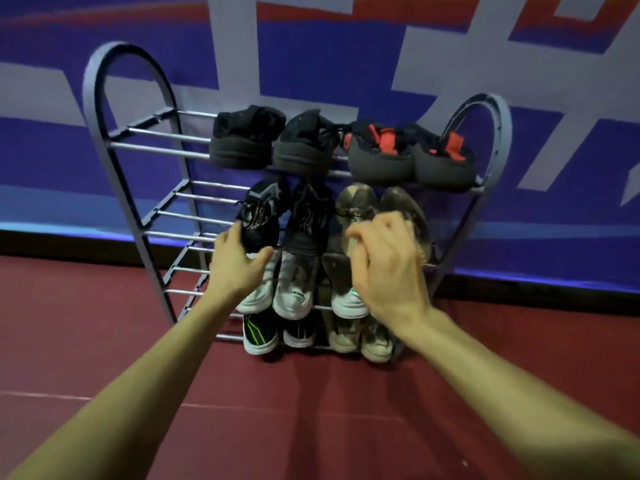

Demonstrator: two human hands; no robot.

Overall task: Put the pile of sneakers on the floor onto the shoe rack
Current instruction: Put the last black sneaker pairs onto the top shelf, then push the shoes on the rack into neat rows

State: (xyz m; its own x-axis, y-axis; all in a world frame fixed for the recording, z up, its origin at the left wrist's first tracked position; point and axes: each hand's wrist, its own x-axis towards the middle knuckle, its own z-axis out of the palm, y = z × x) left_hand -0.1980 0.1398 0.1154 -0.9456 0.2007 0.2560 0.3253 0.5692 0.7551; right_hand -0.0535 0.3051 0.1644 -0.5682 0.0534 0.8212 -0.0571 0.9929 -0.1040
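A grey metal shoe rack [114, 140] with four tiers of bars stands against the wall. Its right half is filled with sneakers on every tier. On the second tier, my left hand [239, 265] grips the heel of a black patterned sneaker [259, 216], fingers on its left side and thumb under it. My right hand [384, 268] is curled over the heel of a tan sneaker [356, 202] on the same tier, slightly blurred. Its partner [401, 202] lies beside it, partly hidden by my fingers.
Black sneakers [242, 140] and a black-and-red pair [408, 150] sit on the top tier. White sneakers [294, 289] fill the third tier, mixed ones [259, 336] the bottom. The rack's left half shows bare bars. Red floor [311, 410] lies in front, a blue banner wall [311, 64] behind.
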